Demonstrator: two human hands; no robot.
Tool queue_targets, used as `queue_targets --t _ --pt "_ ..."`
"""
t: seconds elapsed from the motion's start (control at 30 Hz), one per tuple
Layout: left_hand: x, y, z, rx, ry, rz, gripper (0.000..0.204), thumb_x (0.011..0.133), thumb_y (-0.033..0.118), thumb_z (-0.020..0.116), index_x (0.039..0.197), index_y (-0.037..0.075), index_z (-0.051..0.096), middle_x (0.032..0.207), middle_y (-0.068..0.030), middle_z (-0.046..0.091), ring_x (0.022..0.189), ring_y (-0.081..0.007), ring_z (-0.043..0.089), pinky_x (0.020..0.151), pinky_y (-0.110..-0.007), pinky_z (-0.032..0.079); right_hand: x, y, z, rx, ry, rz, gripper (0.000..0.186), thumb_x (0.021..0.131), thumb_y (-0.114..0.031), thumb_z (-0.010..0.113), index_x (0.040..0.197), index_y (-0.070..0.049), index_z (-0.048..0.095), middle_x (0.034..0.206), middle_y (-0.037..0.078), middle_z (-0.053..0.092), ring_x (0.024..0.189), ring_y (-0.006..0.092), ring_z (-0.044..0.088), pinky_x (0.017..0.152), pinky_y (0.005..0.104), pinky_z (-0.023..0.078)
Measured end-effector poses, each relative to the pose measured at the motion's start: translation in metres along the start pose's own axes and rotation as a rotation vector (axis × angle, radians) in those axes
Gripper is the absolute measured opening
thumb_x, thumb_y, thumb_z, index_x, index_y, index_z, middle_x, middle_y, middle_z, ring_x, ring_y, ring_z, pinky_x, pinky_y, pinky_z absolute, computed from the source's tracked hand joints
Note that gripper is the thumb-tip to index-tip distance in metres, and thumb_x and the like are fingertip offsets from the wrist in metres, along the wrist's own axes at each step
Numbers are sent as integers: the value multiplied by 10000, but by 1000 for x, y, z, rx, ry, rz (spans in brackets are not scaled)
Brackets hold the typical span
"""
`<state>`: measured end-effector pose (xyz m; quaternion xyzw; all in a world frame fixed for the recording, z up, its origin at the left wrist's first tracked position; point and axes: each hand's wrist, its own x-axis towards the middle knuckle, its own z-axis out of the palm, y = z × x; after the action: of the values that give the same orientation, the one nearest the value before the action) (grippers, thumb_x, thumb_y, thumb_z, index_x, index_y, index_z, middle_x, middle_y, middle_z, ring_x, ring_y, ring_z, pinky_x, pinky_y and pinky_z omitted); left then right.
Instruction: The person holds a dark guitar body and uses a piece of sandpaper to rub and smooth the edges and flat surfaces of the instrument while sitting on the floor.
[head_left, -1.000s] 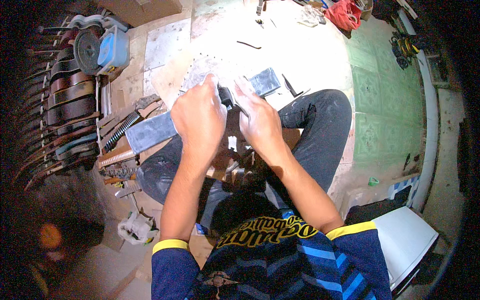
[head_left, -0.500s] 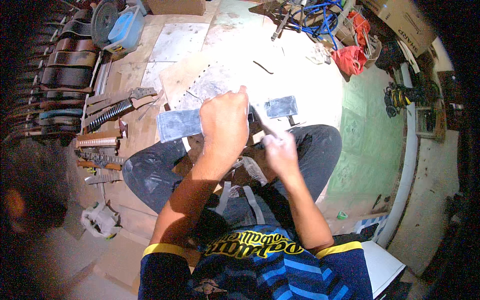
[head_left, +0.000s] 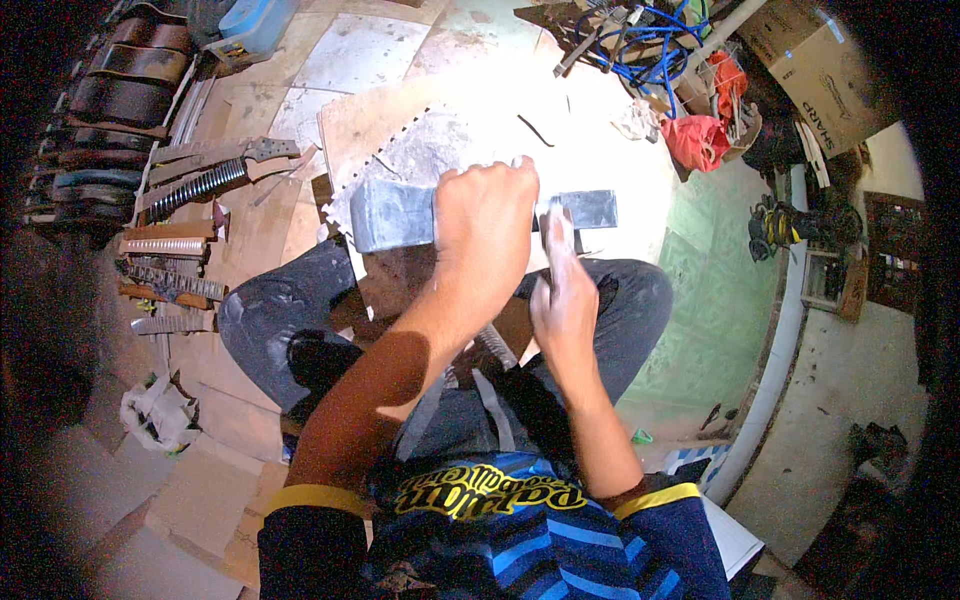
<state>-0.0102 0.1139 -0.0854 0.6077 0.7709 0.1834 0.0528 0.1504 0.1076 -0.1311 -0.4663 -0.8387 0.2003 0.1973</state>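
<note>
A long dark-grey rectangular bar (head_left: 393,215), dusty on its face, lies crosswise above my crossed legs. Wrapped over its middle is my left hand (head_left: 485,215), fingers closed, with the bar sticking out at both sides. My right hand (head_left: 565,300), whitened by dust, is closed just right of it. Its fingers point up to the bar's near edge; what they grip is hidden. Beneath the bar lies a pale dusty sheet (head_left: 410,150) with a toothed edge, partly washed out by strong light.
At left lie several long toothed blades (head_left: 205,185) beside a row of dark curved pieces (head_left: 130,95). A crumpled plastic bag (head_left: 160,412) sits lower left. Blue cable (head_left: 655,45), a red bag (head_left: 697,142) and a cardboard box (head_left: 825,85) are at upper right.
The bar and my left hand have shifted right in the picture. My right hand has turned more upright. The whole view has also moved a little.
</note>
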Motion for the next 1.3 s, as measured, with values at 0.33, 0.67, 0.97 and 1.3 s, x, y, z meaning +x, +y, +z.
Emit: queue_targets --t 0.33,0.67,0.97,1.3 --pt "-1 4 1 35 19 -12 158 828 127 650 971 74 689 757 -112 705 744 -266 736 657 -397 561 -1 5 7 10 4 9 694 793 90 484 1481 4 456 1474 288 480 1319 408 530 1063 443 464" --pt "0 5 -5 24 35 -47 90 816 140 669 897 104 683 770 -73 717 766 -215 737 689 -345 544 36 -8 7 32 -7 11 746 772 114 498 1506 10 415 1510 278 448 1357 396 504 1083 422 452" --pt "-2 6 -2 31 29 -51 67 821 141 664 882 116 677 754 -71 707 752 -215 734 687 -339 540 37 -4 9 84 18 -18 728 779 151 447 1495 17 430 1502 288 454 1366 409 494 1097 405 442" --pt "-1 3 -1 -24 -14 -66 136 814 104 641 943 71 669 780 -124 701 760 -280 729 688 -403 563 11 -2 6 88 -25 2 733 782 129 461 1505 23 414 1504 295 443 1338 423 515 1075 424 458"
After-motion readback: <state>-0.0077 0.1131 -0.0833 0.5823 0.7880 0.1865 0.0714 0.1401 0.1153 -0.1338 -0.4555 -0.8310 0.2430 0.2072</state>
